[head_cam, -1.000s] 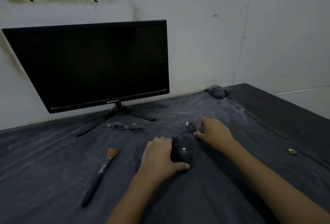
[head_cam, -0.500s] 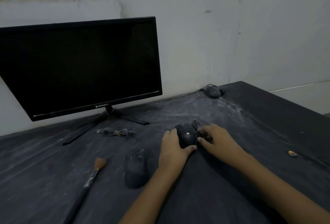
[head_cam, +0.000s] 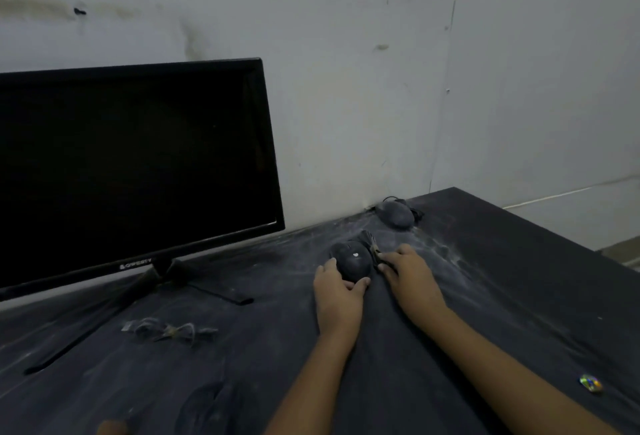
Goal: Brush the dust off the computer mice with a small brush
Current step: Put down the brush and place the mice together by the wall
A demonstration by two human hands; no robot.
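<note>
**Mouse and cable carried farther toward the back corner**

Both hands had travelled farther up the dusty table (head_cam: 519,296) since half a second before, taking the black mouse (head_cam: 353,259) with them; it now sat near the far mouse (head_cam: 394,213), which lay in the wall corner, the two apart. From the head view, the left hand (head_cam: 337,290) gripped the black mouse at its near end, fingers curled on its left side and thumb on its right; whether the mouse touched the table could not be told. The right hand (head_cam: 408,271) pinched the cable (head_cam: 371,244), folded in a bundle just right of that mouse. The monitor (head_cam: 131,164) stood dark at the left; a tied cable bundle (head_cam: 169,329) lay before its stand; a third mouse (head_cam: 206,407), blurred, lay near the bottom edge; only the brush (head_cam: 111,427) tip showed there; a small shiny object (head_cam: 591,382) lay at the right.
</note>
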